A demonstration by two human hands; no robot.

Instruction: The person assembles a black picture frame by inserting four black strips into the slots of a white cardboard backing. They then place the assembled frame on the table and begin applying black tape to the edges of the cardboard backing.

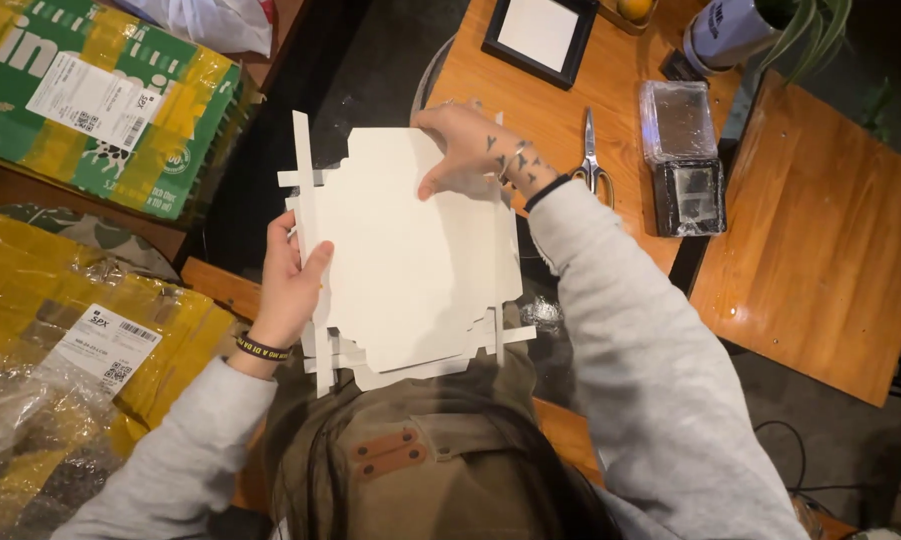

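I hold a stack of flat white card sheets [410, 260] with notched, irregular edges and thin strips sticking out at the sides, above my lap. My left hand [292, 280] grips the stack's left edge, thumb on top. My right hand [475, 150] presses down on the upper right corner, fingers spread on the top sheet. Both arms wear grey sleeves, and each wrist has a dark band.
A wooden table [820, 240] lies to the right with scissors [592, 160], a clear plastic box [682, 155], a black picture frame [540, 35] and a potted plant [800, 30]. A green and yellow taped carton [100, 100] and yellow wrapped parcels [90, 340] sit at left.
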